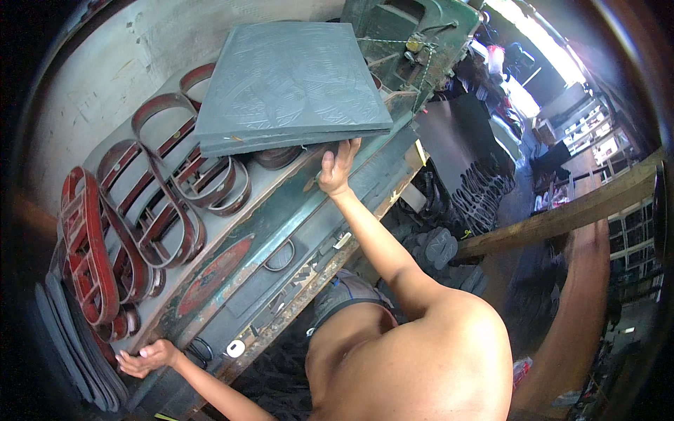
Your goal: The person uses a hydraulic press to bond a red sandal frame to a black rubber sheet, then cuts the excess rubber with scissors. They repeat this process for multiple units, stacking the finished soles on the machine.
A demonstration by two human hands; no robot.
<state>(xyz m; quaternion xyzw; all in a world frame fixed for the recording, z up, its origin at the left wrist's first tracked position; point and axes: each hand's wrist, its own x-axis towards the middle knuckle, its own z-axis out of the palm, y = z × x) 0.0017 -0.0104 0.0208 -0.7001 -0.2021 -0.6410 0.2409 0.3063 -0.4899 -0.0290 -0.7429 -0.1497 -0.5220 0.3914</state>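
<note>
A stack of grey square sheets (291, 84) lies over metal cutting dies on the machine bed. My right hand (338, 165) has its fingers stretched up against the front lower edge of the stack, thumb apart. At the bed's lower left end, my left hand (147, 358) has bent fingers at the corner, beside upright dark grey sheets (70, 337); what they grip, if anything, is unclear. Red-rimmed oval dies (88, 245) stand in rows between my two hands.
The green machine (400, 42) rises behind the stack, against a pale wall (112, 70). Dark cut sheets (477, 203) and piled grey pieces (435, 249) are on the right, near a wooden beam (562, 217). Small scraps lie on the lower ledge (295, 281).
</note>
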